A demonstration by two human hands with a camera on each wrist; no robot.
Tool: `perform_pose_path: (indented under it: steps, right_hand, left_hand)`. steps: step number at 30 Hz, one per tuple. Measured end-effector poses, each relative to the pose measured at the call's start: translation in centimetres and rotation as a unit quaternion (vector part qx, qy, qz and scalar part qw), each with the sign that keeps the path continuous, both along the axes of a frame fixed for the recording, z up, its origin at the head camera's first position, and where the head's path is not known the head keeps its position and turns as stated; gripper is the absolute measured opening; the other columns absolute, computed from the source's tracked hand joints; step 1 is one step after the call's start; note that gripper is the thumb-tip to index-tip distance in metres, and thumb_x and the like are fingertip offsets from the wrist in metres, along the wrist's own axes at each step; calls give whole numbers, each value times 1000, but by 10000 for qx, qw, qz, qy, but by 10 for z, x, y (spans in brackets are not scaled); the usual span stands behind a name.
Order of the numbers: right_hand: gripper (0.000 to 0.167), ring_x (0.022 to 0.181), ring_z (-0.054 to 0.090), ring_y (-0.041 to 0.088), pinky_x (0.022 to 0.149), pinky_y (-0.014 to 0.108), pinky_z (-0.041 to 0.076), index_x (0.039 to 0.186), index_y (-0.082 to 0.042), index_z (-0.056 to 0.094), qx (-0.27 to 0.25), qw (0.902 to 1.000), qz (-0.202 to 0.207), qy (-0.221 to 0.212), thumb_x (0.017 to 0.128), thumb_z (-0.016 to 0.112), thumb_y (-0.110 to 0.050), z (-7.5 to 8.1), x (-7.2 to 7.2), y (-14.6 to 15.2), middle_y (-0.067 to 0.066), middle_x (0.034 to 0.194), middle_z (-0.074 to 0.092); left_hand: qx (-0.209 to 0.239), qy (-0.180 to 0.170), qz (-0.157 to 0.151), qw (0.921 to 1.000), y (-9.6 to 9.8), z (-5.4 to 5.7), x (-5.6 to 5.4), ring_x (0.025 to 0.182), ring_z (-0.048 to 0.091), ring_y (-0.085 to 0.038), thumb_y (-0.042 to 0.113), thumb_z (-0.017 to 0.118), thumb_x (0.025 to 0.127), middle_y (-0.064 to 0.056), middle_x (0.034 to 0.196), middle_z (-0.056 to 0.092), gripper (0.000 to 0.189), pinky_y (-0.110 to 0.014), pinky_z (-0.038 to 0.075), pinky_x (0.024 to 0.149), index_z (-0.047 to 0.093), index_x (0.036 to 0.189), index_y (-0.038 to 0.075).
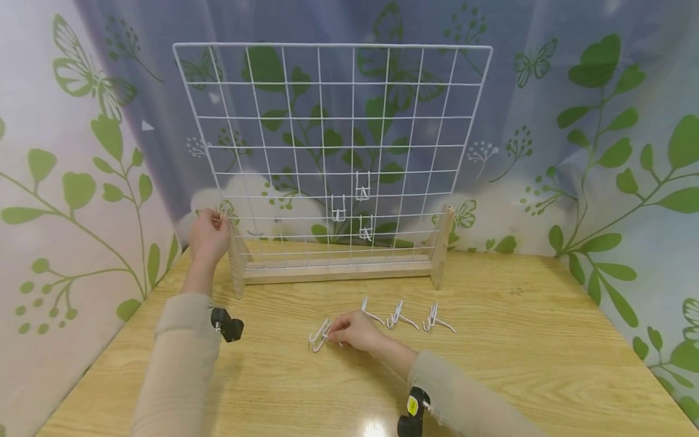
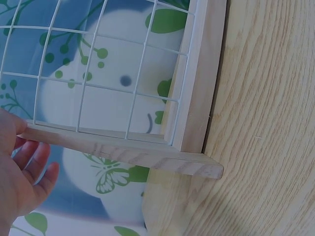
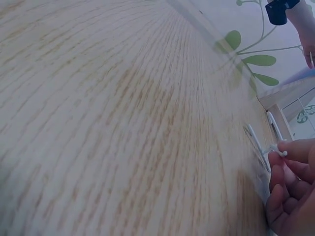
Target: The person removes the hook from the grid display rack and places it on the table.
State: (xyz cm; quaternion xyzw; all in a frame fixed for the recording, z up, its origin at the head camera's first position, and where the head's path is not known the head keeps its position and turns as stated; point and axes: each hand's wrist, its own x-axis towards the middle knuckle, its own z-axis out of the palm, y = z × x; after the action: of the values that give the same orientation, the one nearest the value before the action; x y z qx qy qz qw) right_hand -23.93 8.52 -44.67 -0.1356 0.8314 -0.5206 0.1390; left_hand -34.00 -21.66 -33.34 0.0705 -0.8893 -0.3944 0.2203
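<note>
A white hook (image 1: 319,335) is pinched on the table (image 1: 519,340) by the right hand (image 1: 355,331), while the wire grid (image 1: 333,152), at 12 o'clock, is gripped by the left hand (image 1: 209,237).

Right hand (image 1: 357,331) on white hook (image 1: 319,335)

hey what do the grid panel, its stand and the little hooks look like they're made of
Grid panel: thin white rods, probably coated metal wire.
Stand: pale bare wood, grain visible.
Hooks pinched by the right hand: white bent wire, likely coated metal, possibly plastic.
</note>
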Motion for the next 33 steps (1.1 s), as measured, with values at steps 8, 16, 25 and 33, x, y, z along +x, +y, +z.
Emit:
perform_pose_path:
  steps: [8, 16, 25, 33]
  right_hand:
    - [8, 52, 45, 7, 44, 18, 32, 86, -2, 70, 89, 9997, -28, -240, 78, 68, -3, 1, -1, 3, -4, 60, 55]
    - [7, 50, 45, 6, 42, 17, 32, 83, -2, 69, 230, 9993, -243, -159, 77, 69, -2, -1, 0, 3, -4, 59, 56]
    - [4, 53, 47, 9, 45, 18, 36, 84, -4, 69, 515, 9984, -213, -74, 80, 69, -5, 3, 3, 4, -2, 64, 57]
    - [5, 54, 50, 9, 47, 18, 38, 84, -2, 68, 416, 9989, -203, -125, 80, 69, -5, 6, 3, 6, -1, 63, 57]
  left_hand:
    - [10, -37, 8, 10000, -1, 0, 1, 94, 51, -37, 24, 40, 97, -22, 103, 54, 34, -47, 40, 83, 49, 112, -5]
    - [-2, 13, -7, 10000, -1, -1, 2, 93, 51, -36, 21, 42, 96, -22, 101, 55, 31, -46, 40, 83, 49, 111, -6]
    - [-61, 133, -34, 9999, -2, -2, -1, 93, 52, -37, 18, 44, 94, -23, 101, 55, 29, -47, 40, 83, 49, 110, -6]
    - [-8, 81, -37, 10000, -3, -2, -2, 95, 52, -37, 19, 43, 95, -22, 103, 55, 30, -46, 40, 83, 48, 111, -5]
